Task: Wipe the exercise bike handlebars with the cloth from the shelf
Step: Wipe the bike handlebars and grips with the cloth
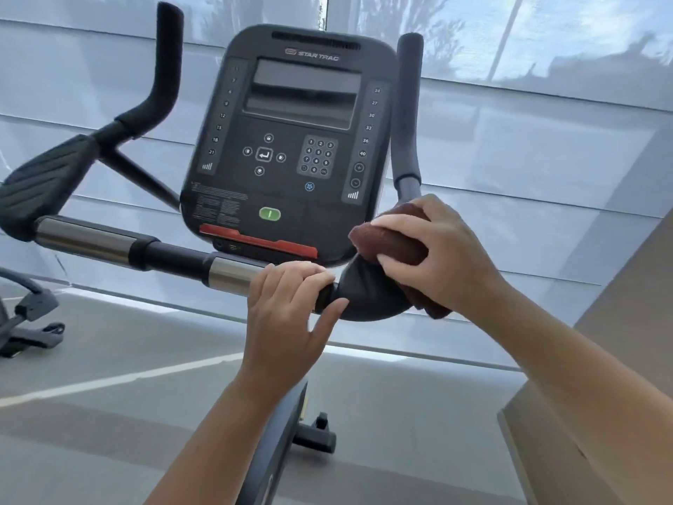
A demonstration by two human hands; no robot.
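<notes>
The exercise bike's handlebar [120, 246] runs across the view below the console, with black grips and silver sections. Its right upright horn [408, 114] rises beside the console. My right hand [433, 249] presses a dark brown cloth [386, 240] onto the black elbow pad [364, 293] at the base of that horn. A corner of the cloth hangs below my wrist. My left hand [287, 308] rests over the bar just left of the pad, fingers curled on top, thumb spread underneath.
The dark console [291, 140] with keypad, green button and red strip stands right behind the bar. The left horn [164, 67] and left elbow pad [43, 184] lie at the left. Window blinds fill the background. A beige wall edge [601, 395] stands at the right; another machine's base [29, 322] at far left.
</notes>
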